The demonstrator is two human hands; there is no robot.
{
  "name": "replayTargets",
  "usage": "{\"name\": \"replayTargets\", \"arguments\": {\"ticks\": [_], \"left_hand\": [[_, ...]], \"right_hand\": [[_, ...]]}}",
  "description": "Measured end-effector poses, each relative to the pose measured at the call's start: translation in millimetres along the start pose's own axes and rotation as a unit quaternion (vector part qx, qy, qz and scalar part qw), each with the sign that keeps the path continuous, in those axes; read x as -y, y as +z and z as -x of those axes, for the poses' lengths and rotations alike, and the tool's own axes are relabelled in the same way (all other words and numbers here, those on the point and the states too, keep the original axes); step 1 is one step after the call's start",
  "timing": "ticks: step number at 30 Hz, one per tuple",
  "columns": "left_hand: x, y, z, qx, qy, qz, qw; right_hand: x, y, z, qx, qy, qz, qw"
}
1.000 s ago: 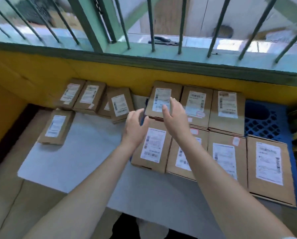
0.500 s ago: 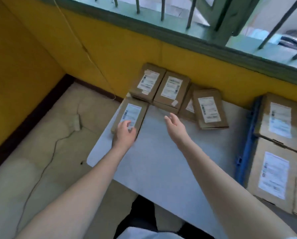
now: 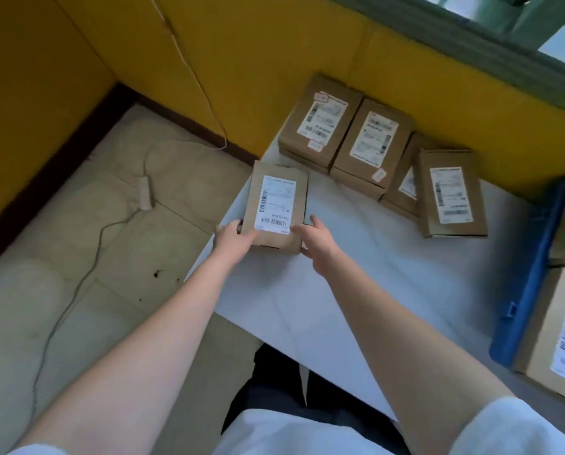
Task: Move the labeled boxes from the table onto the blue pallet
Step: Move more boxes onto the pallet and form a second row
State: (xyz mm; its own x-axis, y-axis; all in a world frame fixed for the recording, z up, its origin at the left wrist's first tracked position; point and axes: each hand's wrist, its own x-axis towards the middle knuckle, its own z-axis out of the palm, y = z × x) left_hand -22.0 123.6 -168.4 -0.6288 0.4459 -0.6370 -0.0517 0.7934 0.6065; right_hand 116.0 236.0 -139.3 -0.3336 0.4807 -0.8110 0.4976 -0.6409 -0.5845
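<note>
A brown cardboard box with a white label [image 3: 276, 205] lies at the left edge of the white table [image 3: 356, 290]. My left hand [image 3: 233, 239] grips its near left corner and my right hand [image 3: 314, 239] holds its near right corner. Several more labeled boxes sit against the yellow wall: a far left one [image 3: 320, 121], one beside it [image 3: 371, 142], and one lying flat further right [image 3: 450, 195] that partly covers another. The blue pallet [image 3: 530, 274] borders the table on the right and carries labeled boxes [image 3: 560, 333], cut off by the frame.
To the left of the table is beige tiled floor with a power strip [image 3: 145, 193] and its cable running up the yellow wall [image 3: 241, 60]. A barred window ledge [image 3: 504, 31] tops the wall. My dark trousers show below the table's near edge.
My view swung left from the pallet to the table's left end. Both hands travelled from the pallet boxes to the single box at the table edge and closed on its near corners.
</note>
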Motion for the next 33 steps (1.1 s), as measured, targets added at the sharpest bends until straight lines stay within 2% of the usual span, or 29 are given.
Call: {"name": "replayTargets", "arguments": {"ticks": [4, 6, 10, 14, 19, 22, 26, 33], "left_hand": [[6.0, -5.6, 23.5, 0.040, -0.015, 0.182, 0.982], [0.0, -7.9, 43.1, 0.083, -0.008, 0.232, 0.969], [-28.9, -5.6, 98.7, 0.150, 0.045, 0.217, 0.963], [-67.6, 34.6, 168.1, 0.199, 0.083, 0.196, 0.957], [-106.8, 136.0, 254.3, 0.259, 0.131, 0.172, 0.941], [-130.0, 223.4, 312.5, 0.295, 0.155, 0.166, 0.928], [-160.9, 343.3, 393.5, 0.328, 0.154, 0.193, 0.912], [-197.2, 470.9, 499.4, 0.388, 0.116, 0.200, 0.892]], "right_hand": [[-2.6, -16.5, 18.4, 0.021, -0.001, -0.008, 1.000], [-2.6, -29.7, 32.5, 0.004, -0.029, -0.026, 0.999], [0.9, -76.7, 71.3, -0.033, -0.118, -0.073, 0.990], [-6.9, -156.6, 119.3, -0.094, -0.179, -0.102, 0.974], [-50.8, -283.6, 197.7, -0.158, -0.257, -0.136, 0.944], [-99.9, -375.7, 249.4, -0.191, -0.298, -0.181, 0.918], [-166.9, -489.7, 310.2, -0.256, -0.311, -0.179, 0.897], [-243.5, -598.9, 372.3, -0.342, -0.308, -0.199, 0.865]]}}
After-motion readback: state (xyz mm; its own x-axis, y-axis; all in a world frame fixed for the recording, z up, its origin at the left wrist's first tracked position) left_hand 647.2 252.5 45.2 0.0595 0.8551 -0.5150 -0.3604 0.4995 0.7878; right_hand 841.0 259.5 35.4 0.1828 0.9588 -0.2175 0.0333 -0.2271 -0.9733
